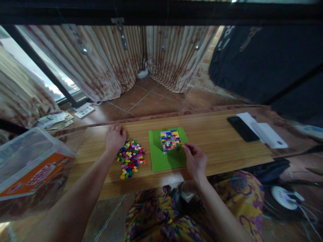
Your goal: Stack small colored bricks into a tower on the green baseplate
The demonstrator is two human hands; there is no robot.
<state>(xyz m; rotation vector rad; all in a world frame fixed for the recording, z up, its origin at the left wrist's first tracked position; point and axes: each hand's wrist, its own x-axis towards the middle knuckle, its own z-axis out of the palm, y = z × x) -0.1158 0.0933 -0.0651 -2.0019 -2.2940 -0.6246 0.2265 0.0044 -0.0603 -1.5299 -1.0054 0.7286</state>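
A green studded baseplate (169,163) lies on the wooden table, bearing a squarish block of many-coloured toy bricks (171,139) stacked several layers high. My right hand (195,157) reaches in from the right, thumb and forefinger pinched together at the block's right edge. Whatever is between those fingertips is too small to make out. To the left of the baseplate spreads a loose pile of small coloured bricks (131,157). My left hand (116,137) rests on the table at the pile's upper left, its fingers curled in and their inner side hidden.
A black phone (242,128) and white papers (268,134) lie at the table's right end. Left of the table stands a clear plastic box (27,151) with an orange label. Curtains (171,60) hang beyond the tiled floor, and a dark bar (161,13) crosses the top of the view.
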